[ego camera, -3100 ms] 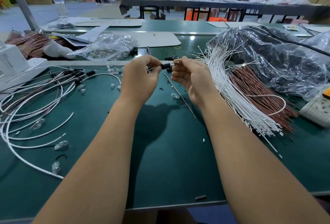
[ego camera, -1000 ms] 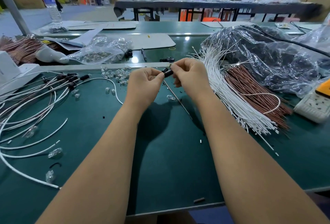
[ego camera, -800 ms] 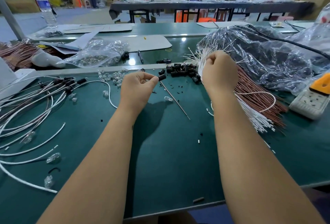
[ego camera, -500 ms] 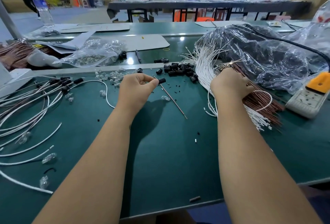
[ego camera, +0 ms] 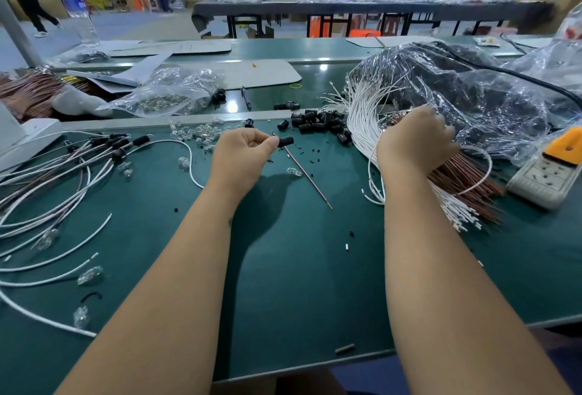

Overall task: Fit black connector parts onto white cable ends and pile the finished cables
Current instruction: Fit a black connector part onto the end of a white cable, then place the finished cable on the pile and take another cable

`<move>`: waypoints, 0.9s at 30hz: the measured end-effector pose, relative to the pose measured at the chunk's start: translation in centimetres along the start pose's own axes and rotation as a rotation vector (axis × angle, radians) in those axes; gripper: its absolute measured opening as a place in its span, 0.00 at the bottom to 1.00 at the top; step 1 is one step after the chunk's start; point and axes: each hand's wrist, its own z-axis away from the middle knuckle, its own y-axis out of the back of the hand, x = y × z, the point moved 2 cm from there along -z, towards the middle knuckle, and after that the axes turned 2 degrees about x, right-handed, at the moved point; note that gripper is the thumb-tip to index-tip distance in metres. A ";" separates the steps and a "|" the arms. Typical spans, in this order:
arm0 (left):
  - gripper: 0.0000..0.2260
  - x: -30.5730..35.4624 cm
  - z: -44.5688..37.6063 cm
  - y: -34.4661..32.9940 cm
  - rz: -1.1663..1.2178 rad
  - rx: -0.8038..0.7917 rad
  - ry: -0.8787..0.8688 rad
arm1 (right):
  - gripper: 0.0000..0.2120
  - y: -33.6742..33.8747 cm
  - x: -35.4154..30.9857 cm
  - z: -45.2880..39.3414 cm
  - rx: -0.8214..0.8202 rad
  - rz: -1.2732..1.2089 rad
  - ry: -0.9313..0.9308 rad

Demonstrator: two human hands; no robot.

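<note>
My left hand (ego camera: pixel 242 155) pinches one black connector part (ego camera: pixel 286 141) between thumb and fingertips, just above the green table. Right of it, my right hand (ego camera: pixel 415 139) lies on the bundle of white cables (ego camera: pixel 362 133) and brown wires (ego camera: pixel 466 180), its fingers curled into the strands; which strand it grips is hidden. A heap of loose black connector parts (ego camera: pixel 318 122) sits between the hands, farther back. Finished white cables (ego camera: pixel 78 174) with black connectors on their ends (ego camera: pixel 119 142) lie spread at the left.
Clear bulbs (ego camera: pixel 195 133) and a thin rod (ego camera: pixel 308 178) lie near my left hand. A crumpled plastic sheet (ego camera: pixel 472 92) covers the back right, with a power strip (ego camera: pixel 548 174) beside it. A bag of small parts (ego camera: pixel 170 95) and a white device (ego camera: pixel 19 139) sit at the left.
My right hand let go of the connector, moved right and came down onto the cable bundle. My left hand kept the black connector and stayed nearly in place.
</note>
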 end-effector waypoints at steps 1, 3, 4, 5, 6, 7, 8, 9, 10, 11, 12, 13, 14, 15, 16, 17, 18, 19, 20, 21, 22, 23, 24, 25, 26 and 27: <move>0.07 0.0 0.0 0.0 0.010 0.002 0.009 | 0.13 -0.1 -0.1 -0.1 0.079 0.000 0.019; 0.08 0.0 -0.1 0.0 0.033 0.009 0.024 | 0.12 -0.1 -0.9 0.3 0.210 -0.003 0.108; 0.08 0.0 -0.1 0.0 0.047 0.012 0.030 | 0.13 -0.3 -1.2 0.4 0.237 -0.016 0.145; 0.08 0.0 -0.1 0.0 0.059 0.015 0.034 | 0.13 -0.5 -1.4 0.4 0.238 -0.025 0.174; 0.08 0.0 -0.1 0.0 0.070 0.017 0.038 | 0.13 -0.7 -1.5 0.5 0.231 -0.031 0.191; 0.08 0.0 -0.2 0.0 0.077 0.017 0.043 | 0.12 -0.8 -1.6 0.5 0.224 -0.050 0.197; 0.08 0.0 -0.2 0.0 0.083 0.018 0.046 | 0.12 -0.9 -1.6 0.5 0.225 -0.080 0.198; 0.07 -0.1 -0.2 0.0 0.088 0.020 0.049 | 0.12 -1.0 -1.6 0.4 0.234 -0.116 0.198; 0.08 -0.1 -0.2 0.0 0.093 0.023 0.051 | 0.12 -0.9 -1.7 0.6 0.262 -0.142 0.207; 0.08 -0.1 -0.2 0.0 0.102 0.027 0.053 | 0.12 -0.8 -1.9 0.7 0.302 -0.164 0.238; 0.08 -0.1 -0.2 0.0 0.115 0.031 0.056 | 0.12 -0.7 -2.3 0.9 0.331 -0.194 0.287; 0.08 -0.1 -0.2 0.0 0.135 0.038 0.060 | 0.11 -0.7 -2.7 1.2 0.333 -0.236 0.357; 0.08 -0.1 -0.2 0.0 0.162 0.055 0.066 | 0.09 -0.8 -3.3 1.6 0.305 -0.304 0.430; 0.08 -0.1 -0.2 0.1 0.190 0.082 0.073 | 0.08 -0.9 -4.0 2.1 0.255 -0.391 0.502; 0.08 -0.1 -0.3 0.3 0.217 0.112 0.078 | 0.07 -0.9 -4.8 2.8 0.191 -0.494 0.565; 0.07 0.0 -0.3 0.4 0.245 0.136 0.079 | 0.06 -0.9 -5.5 3.6 0.131 -0.605 0.618; 0.07 0.1 -0.4 0.6 0.273 0.158 0.071 | 0.05 -0.9 -6.1 4.3 0.084 -0.719 0.651; 0.07 0.2 -0.4 0.8 0.299 0.186 0.055 | 0.04 -0.8 -6.6 4.9 0.040 -0.834 0.650; 0.07 0.4 -0.4 1.0 0.317 0.227 0.036 | 0.04 -0.8 -7.1 5.3 -0.022 -0.955 0.600; 0.07 0.4 -0.5 1.2 0.330 0.278 0.019 | 0.04 -0.9 -7.3 5.4 -0.116 -1.082 0.500; 0.07 0.4 -0.5 1.4 0.331 0.330 0.009 | 0.05 -1.0 -7.5 5.3 -0.230 -1.215 0.367; 0.06 0.4 -0.6 1.6 0.320 0.375 0.003 | 0.06 -1.2 -7.4 5.2 -0.346 -1.349 0.225; 0.05 0.5 -0.6 1.7 0.303 0.414 -0.003 | 0.07 -1.5 -7.3 5.1 -0.449 -1.474 0.087; 0.04 0.5 -0.6 1.8 0.275 0.450 -0.012 | 0.08 -1.7 -7.1 4.9 -0.529 -1.572 -0.034; 0.04 0.6 -0.5 1.9 0.222 0.489 -0.029 | 0.09 -2.0 -6.8 4.7 -0.588 -1.637 -0.133; 0.06 0.7 -0.5 1.9 0.152 0.529 -0.045 | 0.09 -2.2 -6.6 4.6 -0.630 -1.670 -0.205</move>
